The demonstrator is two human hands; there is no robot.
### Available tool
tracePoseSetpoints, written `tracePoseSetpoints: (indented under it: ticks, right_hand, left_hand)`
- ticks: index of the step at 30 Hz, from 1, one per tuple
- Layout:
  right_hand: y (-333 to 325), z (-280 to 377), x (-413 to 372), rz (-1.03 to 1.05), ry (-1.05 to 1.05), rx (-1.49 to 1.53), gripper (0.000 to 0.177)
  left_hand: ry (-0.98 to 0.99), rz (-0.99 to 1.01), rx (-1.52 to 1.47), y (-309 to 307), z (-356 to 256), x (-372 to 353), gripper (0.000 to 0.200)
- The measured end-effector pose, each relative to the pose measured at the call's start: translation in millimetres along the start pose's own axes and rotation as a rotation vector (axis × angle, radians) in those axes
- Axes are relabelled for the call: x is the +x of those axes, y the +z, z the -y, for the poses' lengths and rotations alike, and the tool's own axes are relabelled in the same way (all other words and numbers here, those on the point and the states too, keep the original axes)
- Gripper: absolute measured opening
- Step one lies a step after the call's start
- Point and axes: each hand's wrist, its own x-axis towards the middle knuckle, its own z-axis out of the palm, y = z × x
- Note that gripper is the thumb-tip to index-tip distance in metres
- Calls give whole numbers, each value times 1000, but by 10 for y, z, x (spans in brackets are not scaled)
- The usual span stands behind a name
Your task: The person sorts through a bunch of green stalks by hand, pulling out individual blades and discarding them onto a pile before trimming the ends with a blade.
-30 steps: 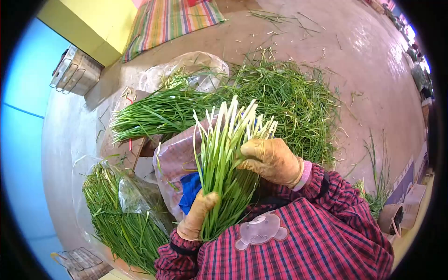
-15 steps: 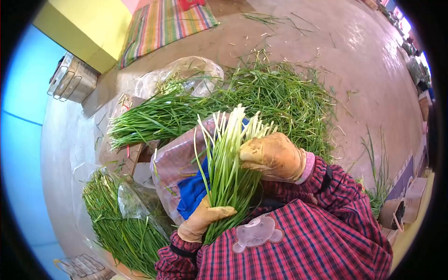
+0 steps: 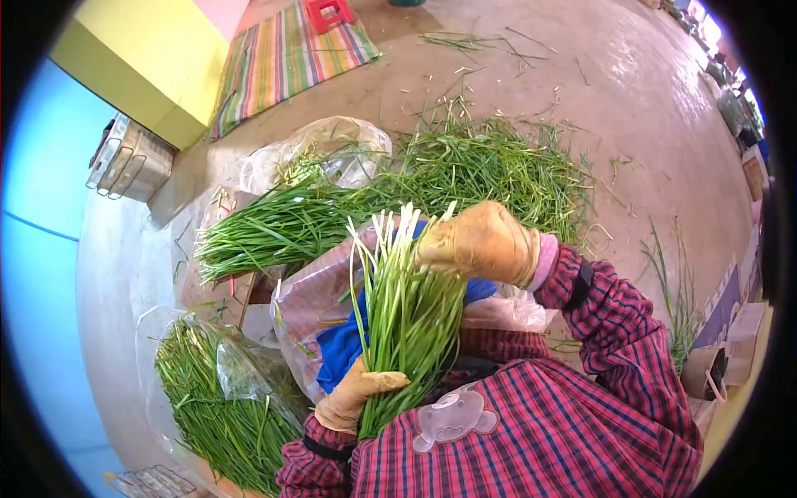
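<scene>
A thick bunch of garlic chives (image 3: 407, 324) stands nearly upright before my chest, pale stem ends up and green leaves down. My left hand (image 3: 359, 398), in a tan glove, is closed around its lower leafy part, thumb across the front. Near the top, my right hand (image 3: 481, 245), gloved alike, is closed on the pale stems at the bunch's right side; its fingertips are partly hidden. Behind the bunch lie blue cloth (image 3: 339, 349) and a clear plastic sheet (image 3: 303, 303) over my lap.
Loose chives (image 3: 498, 166) are heaped on the floor ahead, beside a neater pile (image 3: 282, 228) at the left. An open plastic bag of chives (image 3: 224, 415) lies near my left side. Farther off are a striped mat (image 3: 290, 62), a red stool (image 3: 328, 14) and a yellow pillar (image 3: 149, 58).
My right hand has risen slightly and moved left over the stem ends, its elbow lifting outward. My left hand keeps its hold low on the bunch. The view has tilted up a little.
</scene>
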Motion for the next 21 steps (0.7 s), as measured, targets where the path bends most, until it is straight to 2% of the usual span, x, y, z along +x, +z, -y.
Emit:
tracePoseSetpoints:
  ticks: [2,4,6,8,10,11,13,15,16,17,18,20,21]
  right_hand:
    - [28,-157,-59,-59,-13,40,9]
    - [-28,-253,-88,-71,47,71,10]
    - [-111,-365,-134,-143,220,72,12]
    - [-270,-531,-209,-244,263,122,13]
    - [-360,-841,-406,-348,486,126,13]
    - [-337,-1138,-586,-471,534,69,11]
    - [-482,-1492,-869,-624,880,-4,12]
    - [-787,-1536,-1057,-451,1440,-90,21]
    - [-731,-1705,-1365,-450,1435,-90,21]
    - [-536,-1959,-1768,-366,1345,-326,31]
    - [-333,-2101,-1995,-281,1243,-555,41]
    - [1,-2000,-2142,-448,727,-674,50]
    - [-11,-1664,-1935,-372,873,-267,48]
  left_hand:
    - [31,-60,-27,7,43,36,67]
    - [7,-55,-22,32,-10,0,63]
    - [5,-85,91,38,-20,7,62]
    - [27,-50,45,31,11,30,64]
    - [34,-43,30,39,-12,22,65]
    - [34,-41,29,39,-23,18,65]
    - [9,-38,-38,18,-31,-6,58]
    - [11,-43,-64,-92,18,-27,57]
    - [13,-47,-87,-169,60,-19,57]
    - [15,-69,-9,-252,110,22,68]
    - [21,-73,-10,-301,130,21,68]
    - [103,-86,-20,-414,151,-10,72]
    - [94,-92,-38,-522,192,-14,75]
